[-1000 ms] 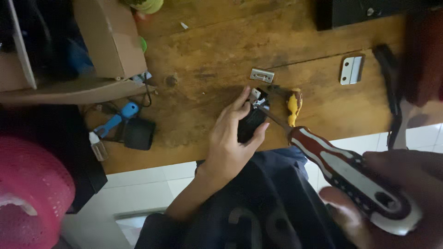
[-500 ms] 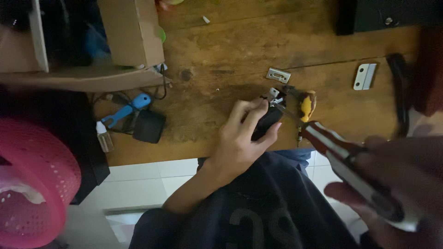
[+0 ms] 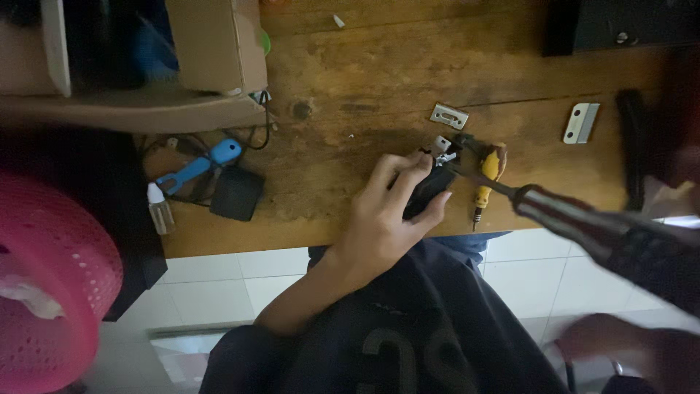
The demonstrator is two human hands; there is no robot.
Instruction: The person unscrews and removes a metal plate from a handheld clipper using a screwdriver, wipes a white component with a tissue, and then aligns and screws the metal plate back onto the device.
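At the worktop's near edge: my two hands and one small dark device.
Left hand: my left hand [image 3: 386, 219] grips a small black device [image 3: 430, 191], fingers curled over its top, thumb under its near side, holding it just above the wooden worktop [image 3: 350, 80].
Right hand: my right hand [image 3: 667, 259] is a dark blur at the frame's right edge; it appears to be wrapped round the thick handle of a large screwdriver [image 3: 583, 219], though I cannot tell the finger positions.
Screwdriver: its shaft slants up and left, the tip meeting the device's far end beside a small metal piece [image 3: 442, 146].
Beside the device: a small yellow-handled screwdriver [image 3: 487, 179] lies just to the right.
Farther back: a small metal plate [image 3: 448, 116] and, well apart to the right, a toothed metal blade [image 3: 581, 122].
Left side: a blue-handled tool [image 3: 197, 168], a black square block [image 3: 235, 193] and dark cables lie near a cardboard box [image 3: 219, 44].
Lower left: a pink perforated basket [image 3: 51, 277].
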